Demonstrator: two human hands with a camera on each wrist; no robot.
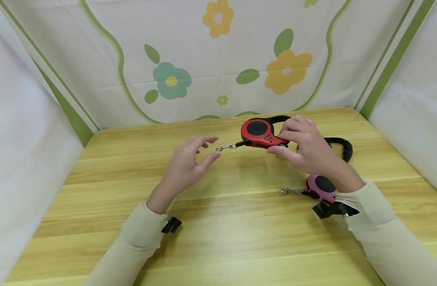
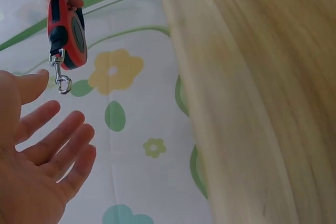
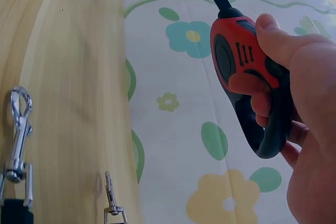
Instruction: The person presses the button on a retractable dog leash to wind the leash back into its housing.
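Red and black, the retractable leash (image 1: 260,133) sits in the right hand (image 1: 304,149), whose fingers and thumb curl round its black handle and lift the casing above the wooden table (image 1: 218,222). In the right wrist view the thumb lies along the side of the red casing, close to the ribbed button, while the other fingers wrap the dark loop of the handle. A short black strap comes out of the casing's front end and ends in a metal clip (image 1: 226,147), which points toward the left hand (image 1: 187,167). That hand is spread, with fingers relaxed and parted, its fingertips just beside the clip; in the left wrist view the clip hangs close above the thumb, and whether the two touch cannot be told. The hands are apart, the clip lying between them. A pink leash (image 1: 320,187) with its own metal clip (image 1: 287,191) lies on the table under the right forearm, and a black handle (image 1: 341,146) curves out behind the right hand. Behind the table hangs a white cloth (image 1: 218,59) printed with flowers and green lines.
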